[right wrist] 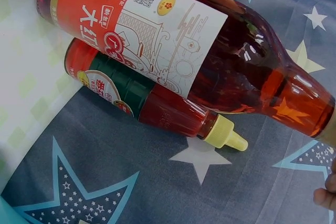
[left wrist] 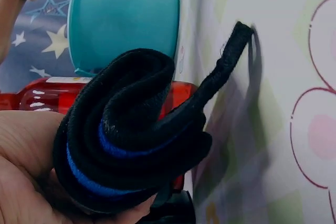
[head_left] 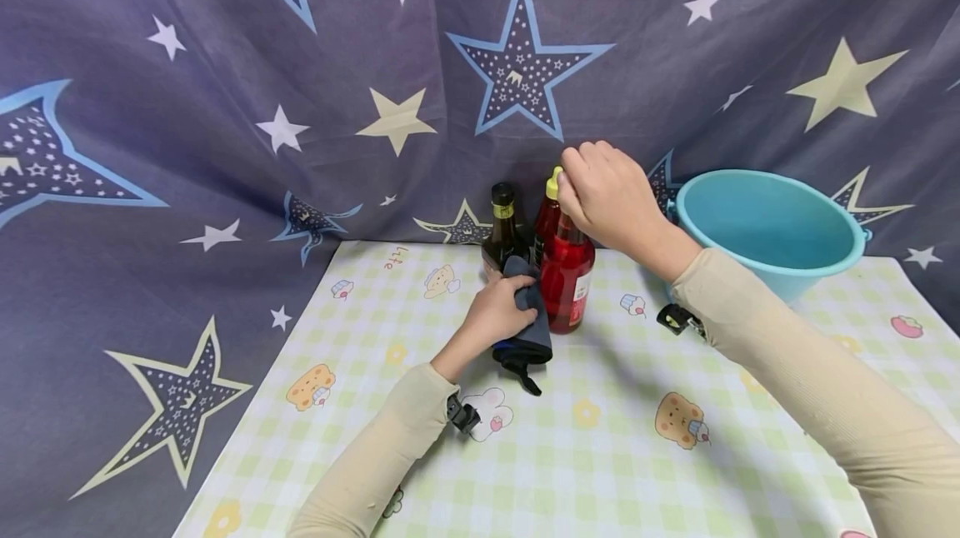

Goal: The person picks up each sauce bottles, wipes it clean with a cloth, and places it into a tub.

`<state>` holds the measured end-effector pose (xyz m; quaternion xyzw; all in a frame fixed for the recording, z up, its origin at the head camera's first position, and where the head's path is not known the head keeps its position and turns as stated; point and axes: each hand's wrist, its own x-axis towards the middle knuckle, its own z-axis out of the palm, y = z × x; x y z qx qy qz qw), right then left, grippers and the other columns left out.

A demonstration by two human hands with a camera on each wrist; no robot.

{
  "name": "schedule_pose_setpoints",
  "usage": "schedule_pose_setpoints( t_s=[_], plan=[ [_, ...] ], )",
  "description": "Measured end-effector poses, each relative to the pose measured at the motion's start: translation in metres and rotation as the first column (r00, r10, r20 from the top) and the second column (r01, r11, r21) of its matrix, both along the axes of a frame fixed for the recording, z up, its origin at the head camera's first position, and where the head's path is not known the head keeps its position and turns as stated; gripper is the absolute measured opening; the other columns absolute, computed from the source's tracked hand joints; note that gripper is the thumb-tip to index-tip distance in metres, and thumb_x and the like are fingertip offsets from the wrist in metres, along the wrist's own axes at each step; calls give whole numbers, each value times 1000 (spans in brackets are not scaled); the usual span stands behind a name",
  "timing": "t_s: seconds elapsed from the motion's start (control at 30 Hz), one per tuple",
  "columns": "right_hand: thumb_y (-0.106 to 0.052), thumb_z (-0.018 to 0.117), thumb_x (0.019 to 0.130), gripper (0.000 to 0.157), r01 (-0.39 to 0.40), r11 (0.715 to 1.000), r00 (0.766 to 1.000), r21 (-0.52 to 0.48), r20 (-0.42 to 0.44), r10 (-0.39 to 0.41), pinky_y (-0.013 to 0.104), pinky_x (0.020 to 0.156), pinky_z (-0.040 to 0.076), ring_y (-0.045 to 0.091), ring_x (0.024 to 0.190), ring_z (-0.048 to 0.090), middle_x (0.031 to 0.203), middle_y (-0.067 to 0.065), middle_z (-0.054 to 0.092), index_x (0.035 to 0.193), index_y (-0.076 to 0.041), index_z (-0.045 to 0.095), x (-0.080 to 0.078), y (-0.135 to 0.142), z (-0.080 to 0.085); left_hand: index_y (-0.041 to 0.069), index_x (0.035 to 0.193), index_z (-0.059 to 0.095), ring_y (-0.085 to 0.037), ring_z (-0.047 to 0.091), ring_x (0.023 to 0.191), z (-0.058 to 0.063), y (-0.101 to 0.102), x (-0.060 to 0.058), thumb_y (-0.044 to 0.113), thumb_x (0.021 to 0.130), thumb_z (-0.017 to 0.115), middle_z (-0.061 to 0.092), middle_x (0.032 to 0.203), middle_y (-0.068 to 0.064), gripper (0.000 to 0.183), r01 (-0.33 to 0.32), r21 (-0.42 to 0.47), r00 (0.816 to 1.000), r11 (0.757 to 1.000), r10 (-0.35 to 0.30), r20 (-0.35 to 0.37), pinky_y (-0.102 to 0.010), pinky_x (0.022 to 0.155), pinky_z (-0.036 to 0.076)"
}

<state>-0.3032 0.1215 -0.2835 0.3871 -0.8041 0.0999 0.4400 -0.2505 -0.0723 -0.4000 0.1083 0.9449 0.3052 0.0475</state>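
My left hand point(head_left: 495, 309) grips a folded dark cloth point(head_left: 534, 321) with blue edging and a black hanging loop. In the left wrist view the folded layers of the cloth point(left wrist: 131, 145) show end-on, just in front of the red bottle. My right hand point(head_left: 611, 192) holds the top of this tall red glass bottle point(head_left: 564, 284), which stands upright on the table. Its red and white label point(right wrist: 142, 30) shows in the right wrist view. Behind it stands a squeeze sauce bottle point(right wrist: 173, 109) with a yellow nozzle cap. A dark bottle point(head_left: 504, 230) with a black cap is partly hidden by the cloth.
A blue-green basin point(head_left: 798, 278) stands at the back right of the table. Checked cloth point(head_left: 600, 455) printed with cartoon figures covers the table. Dark star-patterned fabric point(head_left: 450, 5) hangs right behind the bottles.
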Motion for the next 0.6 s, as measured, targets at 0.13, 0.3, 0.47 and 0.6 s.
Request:
schedule_pose_setpoints(
  t_s=[0.13,0.3,0.47,0.6],
  plan=[
    [-17,42,104,28,2,1000,1000,-2,-2,-2,36,57,30,29,60,37,69,13,43,82,-1,48,0,0,0,11,142,61,-37,54,134,-2,1,0,18,92,74,58,146,-17,52,14,-41,1000,999,-13,25,-50,105,48],
    [-17,43,103,27,5,1000,1000,-4,-5,-5,36,57,30,29,59,37,69,13,43,82,-1,48,0,-1,0,9,140,63,-35,54,132,-7,0,-2,19,92,74,60,142,-18,50,33,-56,998,998,-30,54,-48,107,47],
    [-19,41,104,29,12,1000,1000,-4,3,-12,36,57,31,29,60,38,69,13,43,83,-1,49,1,-1,1,9,139,64,-35,55,128,-10,-1,-4,19,91,75,59,140,-21,50,48,-65,996,997,-43,74,-48,105,47],
    [-19,40,105,30,13,1000,1000,-2,9,-13,36,57,31,29,60,38,69,13,43,83,-1,49,2,-1,1,10,139,64,-35,54,130,-12,-3,-5,19,91,75,57,141,-22,50,51,-52,996,997,-47,82,-49,106,47]
  ],
)
